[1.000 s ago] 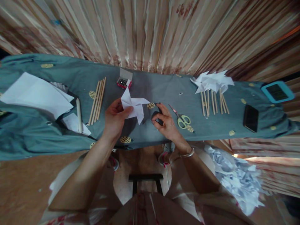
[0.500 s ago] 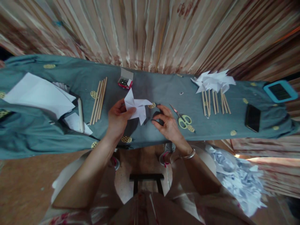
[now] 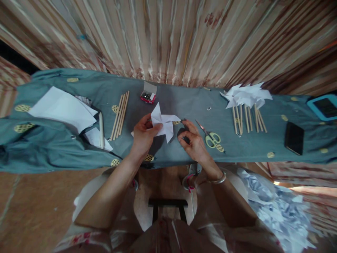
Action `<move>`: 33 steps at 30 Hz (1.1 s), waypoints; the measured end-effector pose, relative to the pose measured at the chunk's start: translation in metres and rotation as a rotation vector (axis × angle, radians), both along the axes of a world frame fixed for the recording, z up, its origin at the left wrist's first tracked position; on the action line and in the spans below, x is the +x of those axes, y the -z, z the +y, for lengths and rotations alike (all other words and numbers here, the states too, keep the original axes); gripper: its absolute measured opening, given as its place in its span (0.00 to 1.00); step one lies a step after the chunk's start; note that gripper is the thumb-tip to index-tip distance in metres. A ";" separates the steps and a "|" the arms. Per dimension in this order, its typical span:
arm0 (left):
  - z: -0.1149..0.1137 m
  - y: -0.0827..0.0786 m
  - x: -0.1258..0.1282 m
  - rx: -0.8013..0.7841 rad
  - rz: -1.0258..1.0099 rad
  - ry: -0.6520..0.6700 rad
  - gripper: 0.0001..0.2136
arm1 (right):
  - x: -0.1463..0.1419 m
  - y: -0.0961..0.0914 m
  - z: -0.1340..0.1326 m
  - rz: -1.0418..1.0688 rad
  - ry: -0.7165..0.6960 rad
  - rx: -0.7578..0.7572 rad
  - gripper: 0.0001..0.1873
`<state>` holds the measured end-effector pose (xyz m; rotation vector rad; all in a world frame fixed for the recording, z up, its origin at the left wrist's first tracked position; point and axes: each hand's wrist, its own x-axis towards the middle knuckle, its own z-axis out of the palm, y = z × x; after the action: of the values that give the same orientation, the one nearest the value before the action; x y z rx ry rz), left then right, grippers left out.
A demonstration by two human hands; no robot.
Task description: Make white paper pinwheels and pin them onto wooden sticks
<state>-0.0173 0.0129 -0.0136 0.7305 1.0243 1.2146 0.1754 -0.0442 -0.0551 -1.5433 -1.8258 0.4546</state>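
Note:
My left hand (image 3: 143, 137) pinches a white folded paper pinwheel (image 3: 164, 121) just above the teal cloth of the table (image 3: 184, 102). My right hand (image 3: 193, 140) is curled beside it, fingers closed round a small dark object I cannot name. Green-handled scissors (image 3: 210, 135) lie just right of that hand. A small open box of pins (image 3: 147, 96) sits behind the pinwheel. Several loose wooden sticks (image 3: 120, 114) lie to the left.
White paper sheets (image 3: 63, 109) and a white pen (image 3: 101, 124) lie at the left. Finished pinwheels on sticks (image 3: 246, 102) are at the right, with a black phone (image 3: 294, 137) and a blue-framed device (image 3: 325, 106). Crumpled paper scraps (image 3: 279, 207) pile on the floor.
The view has shifted, so everything sits a little further right and lower. Both hands stay in nearly the same pose with the pinwheel.

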 end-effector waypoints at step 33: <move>-0.014 0.000 0.020 0.009 0.014 0.131 0.23 | -0.027 -0.038 0.006 0.598 0.083 -0.040 0.03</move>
<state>0.0027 -0.0008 -0.0137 0.8014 0.9675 1.1027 0.1486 -0.0385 -0.0168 -1.3158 -1.2921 0.8156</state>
